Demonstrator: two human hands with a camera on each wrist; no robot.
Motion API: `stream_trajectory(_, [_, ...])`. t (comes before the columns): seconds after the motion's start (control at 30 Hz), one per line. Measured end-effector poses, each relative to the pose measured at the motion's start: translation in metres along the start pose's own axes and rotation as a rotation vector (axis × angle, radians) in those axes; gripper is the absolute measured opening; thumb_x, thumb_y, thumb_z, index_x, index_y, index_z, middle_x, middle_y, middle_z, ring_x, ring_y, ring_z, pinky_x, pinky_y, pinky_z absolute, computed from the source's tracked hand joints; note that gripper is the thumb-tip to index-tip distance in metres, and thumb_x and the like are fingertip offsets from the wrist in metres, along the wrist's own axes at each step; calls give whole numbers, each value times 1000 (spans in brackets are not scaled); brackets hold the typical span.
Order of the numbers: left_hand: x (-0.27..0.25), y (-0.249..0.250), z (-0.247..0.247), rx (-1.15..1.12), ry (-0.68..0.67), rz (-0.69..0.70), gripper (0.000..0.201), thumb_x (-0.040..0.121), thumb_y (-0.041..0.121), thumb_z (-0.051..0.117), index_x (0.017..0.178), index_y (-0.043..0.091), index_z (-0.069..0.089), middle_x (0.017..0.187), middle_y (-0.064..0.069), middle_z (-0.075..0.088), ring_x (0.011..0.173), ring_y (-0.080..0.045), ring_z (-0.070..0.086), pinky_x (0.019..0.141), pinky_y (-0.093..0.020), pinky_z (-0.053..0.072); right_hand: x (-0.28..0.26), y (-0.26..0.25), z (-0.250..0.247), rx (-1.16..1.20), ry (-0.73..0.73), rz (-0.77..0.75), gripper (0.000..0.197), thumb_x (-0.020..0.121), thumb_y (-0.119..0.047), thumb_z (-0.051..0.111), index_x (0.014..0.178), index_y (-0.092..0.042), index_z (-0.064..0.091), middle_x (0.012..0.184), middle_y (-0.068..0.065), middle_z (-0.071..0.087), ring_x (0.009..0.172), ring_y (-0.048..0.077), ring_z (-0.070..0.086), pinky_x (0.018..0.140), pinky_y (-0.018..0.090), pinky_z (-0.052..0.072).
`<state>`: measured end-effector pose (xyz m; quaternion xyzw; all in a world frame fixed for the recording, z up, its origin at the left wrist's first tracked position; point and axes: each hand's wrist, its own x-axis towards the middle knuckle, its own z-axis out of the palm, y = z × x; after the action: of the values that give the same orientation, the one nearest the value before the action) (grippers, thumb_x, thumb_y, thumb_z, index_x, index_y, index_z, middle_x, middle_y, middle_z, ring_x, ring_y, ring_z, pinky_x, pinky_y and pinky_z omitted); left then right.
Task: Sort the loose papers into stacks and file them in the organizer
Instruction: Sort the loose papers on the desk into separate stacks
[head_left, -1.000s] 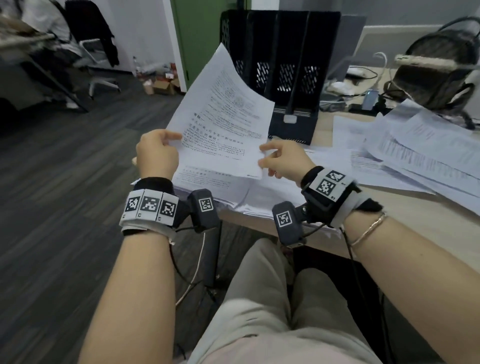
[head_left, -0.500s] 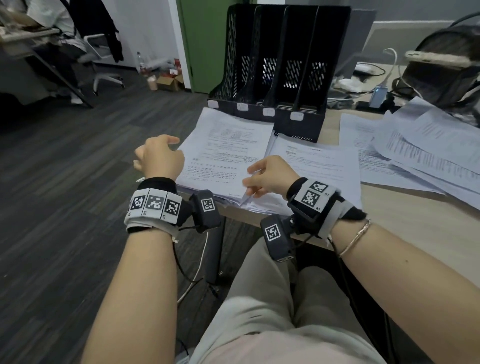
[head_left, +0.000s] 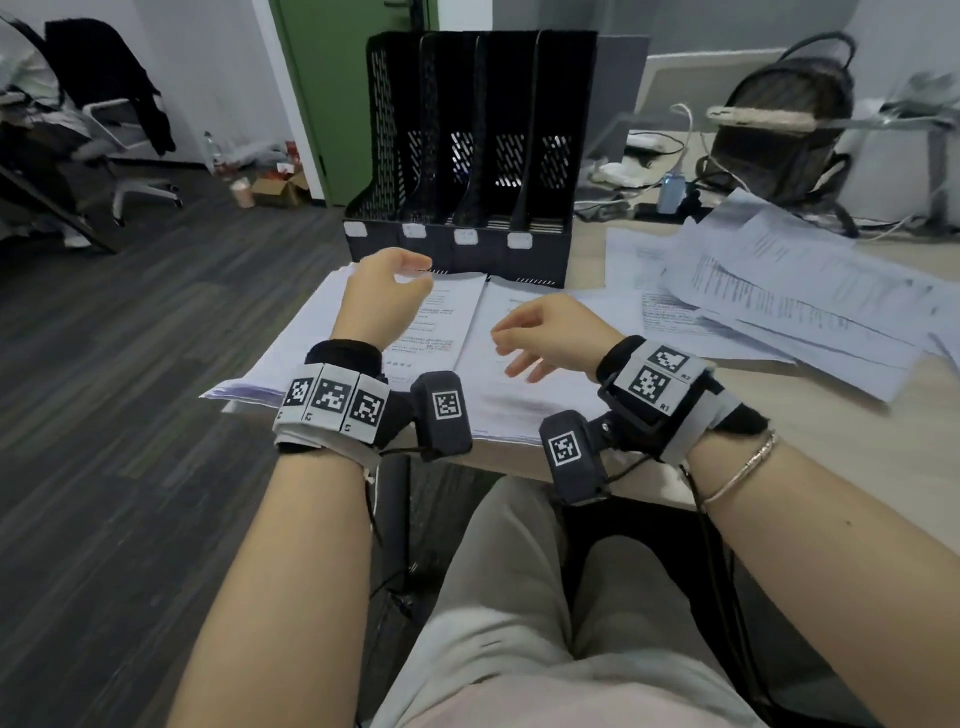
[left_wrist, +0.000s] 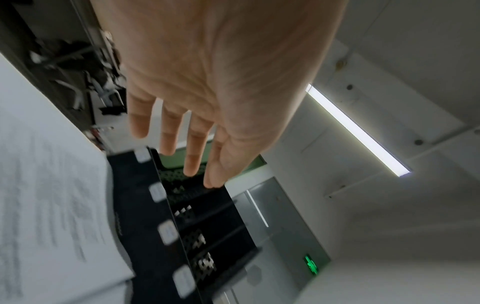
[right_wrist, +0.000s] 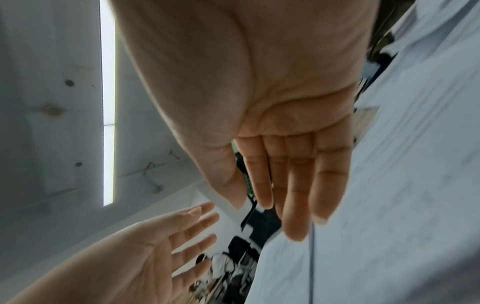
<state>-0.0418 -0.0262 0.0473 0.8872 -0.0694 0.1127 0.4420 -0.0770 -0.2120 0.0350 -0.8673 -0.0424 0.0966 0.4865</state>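
Hands hover above two paper stacks on my counter (head_left: 810, 467), both holding nothing. My left hand (head_left: 382, 296) floats over the left stack (head_left: 332, 332), fingers straight and spread in the left wrist view, tips pointing toward the organizer (head_left: 467, 156). My right hand (head_left: 550, 332) floats over the right stack (head_left: 545, 400), fingers extended side by side and loosely relaxed; I cannot tell whether any fingertip brushes the sheet. The two stacks lie side by side at the near counter edge, just in front of the black mesh organizer, which stands upright with four slots, each with a white label at its base. Loose papers (head_left: 779, 291) sprawl overlapping on the counter to the right of the stacks. A dark backpack (head_left: 789, 119) sits behind them.
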Motion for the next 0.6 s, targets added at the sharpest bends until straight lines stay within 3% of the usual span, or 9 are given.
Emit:
stream_trajectory(0.13, [7,30,32,-53,-74,76,26,92,13,51,114,10,64,117,-1,64,112,-11,57,97,-23,42,-12,18,-43,-8,101,32,14,90,-15,58,100,-11,66,98,6,68,79,17,69,60,24,55])
stream_trajectory(0.23, [13,51,58,-68,-90,132,25,91,14,51,112,11,65,115,0,65,109,-10,58,98,-26,44,-21,36,-77,-37,213,78,19,90,-19,60,104,-9,68,98,3,67,81,11,64,68,24,52])
stream_trajectory(0.4, [22,76,98,-63,-224,172,24,92,17,53,113,14,64,112,3,65,103,-8,58,93,-23,44,-38,65,-125,-103,342,128,21,88,-20,63,106,-10,69,100,0,64,85,5,58,70,15,43])
stream_trajectory(0.5, [27,92,124,-65,-291,193,24,92,18,55,113,13,64,112,1,65,105,-11,59,94,-26,46,-46,89,-152,-128,404,214,25,86,-23,65,108,-11,69,111,3,66,102,14,59,85,21,38])
stream_trajectory(0.6, [32,107,145,-37,-365,206,25,91,20,57,114,13,63,113,0,64,103,-11,58,87,-24,45,-51,109,-170,-190,433,319,43,84,-31,67,121,-10,61,135,5,53,125,20,47,96,25,32])
